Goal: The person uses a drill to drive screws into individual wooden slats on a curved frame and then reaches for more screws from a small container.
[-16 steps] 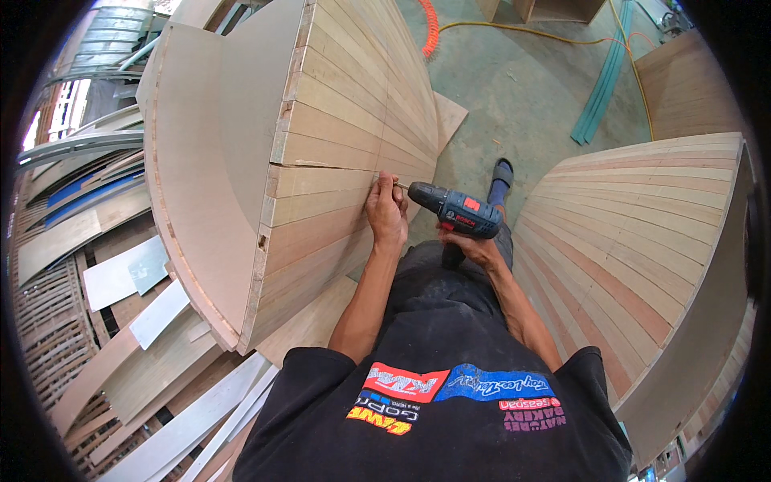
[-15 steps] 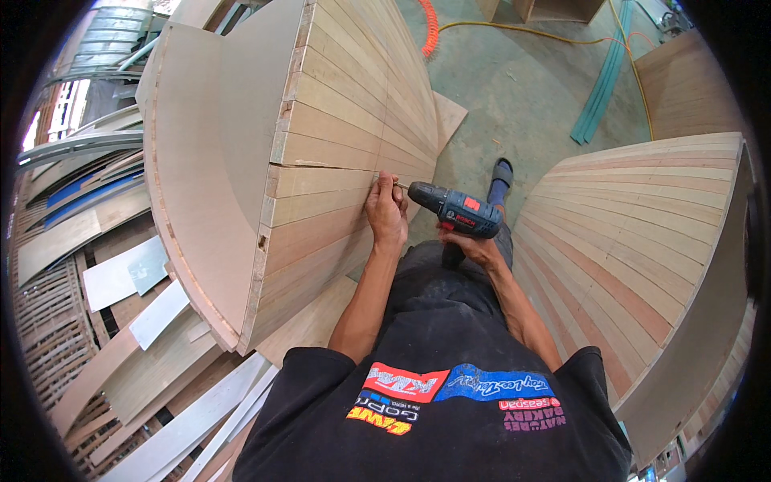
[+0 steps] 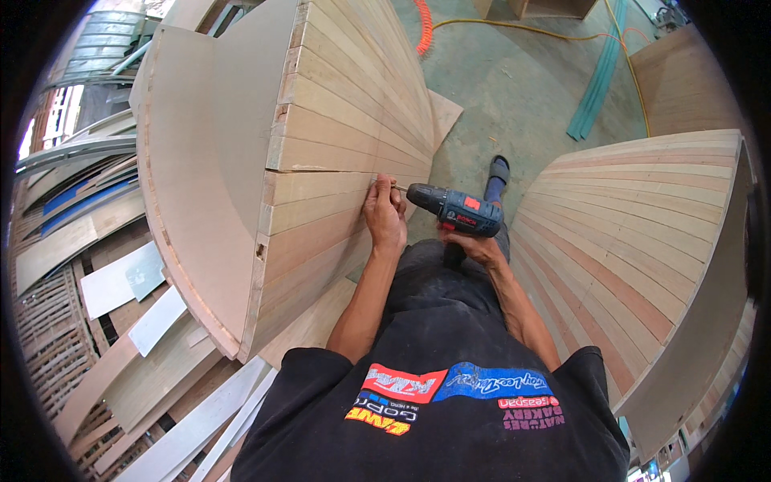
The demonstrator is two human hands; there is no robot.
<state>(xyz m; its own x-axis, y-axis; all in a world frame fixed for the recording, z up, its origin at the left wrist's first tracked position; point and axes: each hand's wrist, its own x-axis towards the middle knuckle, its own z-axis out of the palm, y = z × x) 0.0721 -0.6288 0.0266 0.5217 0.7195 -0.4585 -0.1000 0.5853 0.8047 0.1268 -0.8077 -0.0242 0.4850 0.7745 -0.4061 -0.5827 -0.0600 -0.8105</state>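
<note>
My right hand [image 3: 475, 248] is wrapped around the handle of a dark blue cordless drill [image 3: 459, 210] with red buttons. The drill points left, its thin bit reaching the fingertips of my left hand [image 3: 387, 217]. Those fingers are pinched together against the face of a curved wooden panel [image 3: 321, 193]; what they hold at the bit's tip is too small to make out. Narrow wooden strips make up the panel's face, and a dark gap between two strips runs from its left edge toward my fingers.
To my right stands a second curved strip-clad panel [image 3: 614, 241]. Sheets and offcuts [image 3: 161, 321] lie piled on the left. An orange coiled hose [image 3: 423, 28], a yellow hose [image 3: 514, 29] and green strips [image 3: 598, 88] lie on the floor ahead, beyond my sandalled foot [image 3: 498, 173].
Both hands and the drill keep nearly the same place against the panel. The whole view has shifted very slightly.
</note>
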